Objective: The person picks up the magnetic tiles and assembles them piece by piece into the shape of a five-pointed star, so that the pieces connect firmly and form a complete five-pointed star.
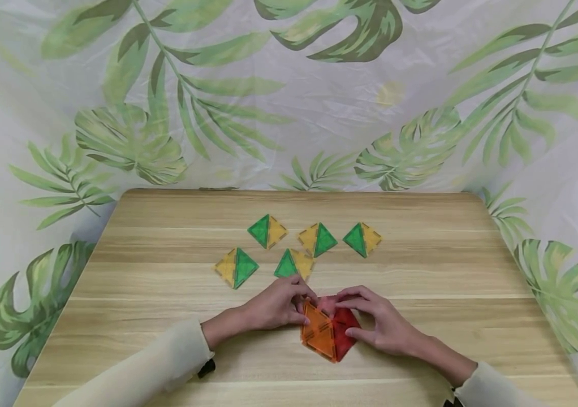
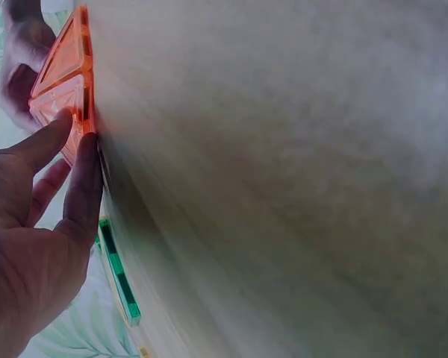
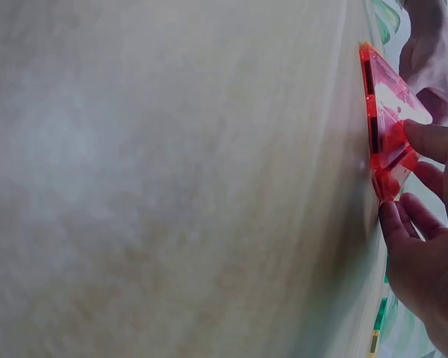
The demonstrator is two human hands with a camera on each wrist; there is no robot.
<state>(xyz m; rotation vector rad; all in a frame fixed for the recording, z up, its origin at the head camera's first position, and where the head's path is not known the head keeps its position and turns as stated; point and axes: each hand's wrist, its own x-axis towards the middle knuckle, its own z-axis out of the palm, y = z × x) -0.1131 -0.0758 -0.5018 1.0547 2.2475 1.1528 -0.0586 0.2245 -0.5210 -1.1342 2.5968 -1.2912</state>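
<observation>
Translucent magnetic tiles stand together as a low peaked shape on the table in front of me, with orange tiles (image 1: pixel 319 337) on the left and red tiles (image 1: pixel 344 338) on the right. My left hand (image 1: pixel 275 305) holds the orange side, its thumb on the sloping face and fingers round the back edge. From the other side my right hand (image 1: pixel 384 323) holds the red side, thumb on its face and fingers at the rear. In the left wrist view, the orange tile (image 2: pixel 62 56) slopes up from the tabletop. The right wrist view shows the red tile (image 3: pixel 388 89) leaning likewise.
Behind the hands, several flat diamonds lie on the wooden table (image 1: pixel 156 316), each pairing a green triangle (image 1: pixel 246 267) with a yellow triangle (image 1: pixel 277 232). The nearest diamond (image 1: pixel 285 264) is partly covered by my left fingers. A leaf-patterned cloth (image 1: pixel 319 124) hangs behind the table.
</observation>
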